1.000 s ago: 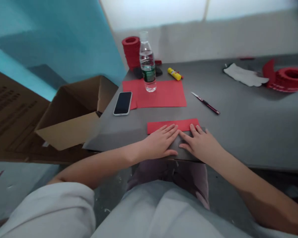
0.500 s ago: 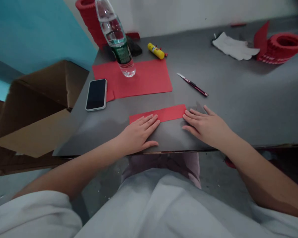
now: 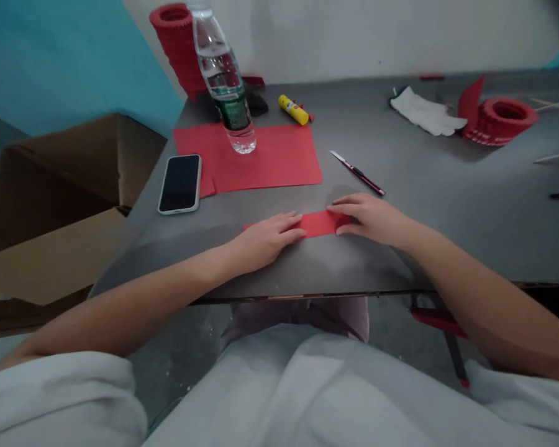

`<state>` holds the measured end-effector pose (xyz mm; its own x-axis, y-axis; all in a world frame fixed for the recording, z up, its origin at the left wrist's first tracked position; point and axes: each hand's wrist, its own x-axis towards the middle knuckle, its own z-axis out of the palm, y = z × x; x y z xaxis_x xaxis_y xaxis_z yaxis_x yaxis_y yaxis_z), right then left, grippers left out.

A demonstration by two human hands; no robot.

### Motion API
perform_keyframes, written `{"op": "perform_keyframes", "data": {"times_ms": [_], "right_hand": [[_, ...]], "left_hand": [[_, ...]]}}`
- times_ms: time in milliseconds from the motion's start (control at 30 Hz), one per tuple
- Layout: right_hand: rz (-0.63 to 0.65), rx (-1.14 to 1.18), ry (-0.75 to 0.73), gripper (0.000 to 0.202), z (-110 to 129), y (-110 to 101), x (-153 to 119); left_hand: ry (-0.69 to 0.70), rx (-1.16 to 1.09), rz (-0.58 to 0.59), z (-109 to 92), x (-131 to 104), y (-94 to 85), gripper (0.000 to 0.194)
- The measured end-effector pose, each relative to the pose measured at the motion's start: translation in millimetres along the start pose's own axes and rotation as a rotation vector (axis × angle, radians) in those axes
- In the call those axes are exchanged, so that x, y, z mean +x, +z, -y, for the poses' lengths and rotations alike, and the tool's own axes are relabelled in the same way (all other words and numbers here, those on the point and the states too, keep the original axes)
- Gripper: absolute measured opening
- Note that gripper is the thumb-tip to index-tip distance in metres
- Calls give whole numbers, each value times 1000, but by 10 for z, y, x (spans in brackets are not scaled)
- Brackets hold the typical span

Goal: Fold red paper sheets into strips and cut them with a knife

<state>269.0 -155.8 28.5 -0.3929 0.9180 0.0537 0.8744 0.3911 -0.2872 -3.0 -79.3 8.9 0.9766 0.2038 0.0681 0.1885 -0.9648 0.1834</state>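
A narrow folded strip of red paper [image 3: 317,225] lies on the grey table close to its front edge. My left hand [image 3: 272,239] rests over the strip's left part, fingers stretched out and covering much of it. At the right end, my right hand [image 3: 361,214] arches over the strip, with fingertips at the far long edge and thumb at the near one, holding it. The part under my right palm is in shadow. A utility knife [image 3: 359,174] with its blade out lies beyond my right hand.
Larger red paper sheets [image 3: 279,162] lie behind, with a water bottle [image 3: 235,108] standing on them. A phone [image 3: 181,184] is at left, a yellow glue stick [image 3: 293,110] farther back. White gloves [image 3: 426,113] and a red ringed roll [image 3: 505,119] sit right. A cardboard box [image 3: 69,167] stands left.
My right hand has shifted left onto the strip's end, its fingers now bent around both long edges instead of flat beside it. My left hand stays on the strip. The view has tilted slightly.
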Motion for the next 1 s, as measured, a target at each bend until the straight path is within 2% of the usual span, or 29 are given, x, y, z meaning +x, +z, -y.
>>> {"op": "perform_keyframes", "data": {"times_ms": [267, 367, 533, 600, 733, 900, 1000], "right_hand": [[25, 78, -40, 46, -166, 30, 70], [33, 111, -61, 45, -268, 40, 9], [39, 55, 5, 40, -377, -16, -113], [-6, 51, -10, 37, -314, -51, -143], [-45, 127, -9, 41, -29, -48, -152], [-70, 71, -39, 43, 144, 88, -42], [-115, 86, 37, 28, 132, 79, 53]], "left_hand": [[120, 28, 154, -28, 56, -20, 61], [94, 22, 164, -36, 75, -42, 57], [99, -64, 153, 13, 87, -103, 44], [108, -128, 111, 62, 87, -136, 43], [113, -166, 41, 126, 92, -199, 40], [164, 0, 142, 63, 149, -275, 59], [60, 83, 189, 76, 173, -381, 63]]}}
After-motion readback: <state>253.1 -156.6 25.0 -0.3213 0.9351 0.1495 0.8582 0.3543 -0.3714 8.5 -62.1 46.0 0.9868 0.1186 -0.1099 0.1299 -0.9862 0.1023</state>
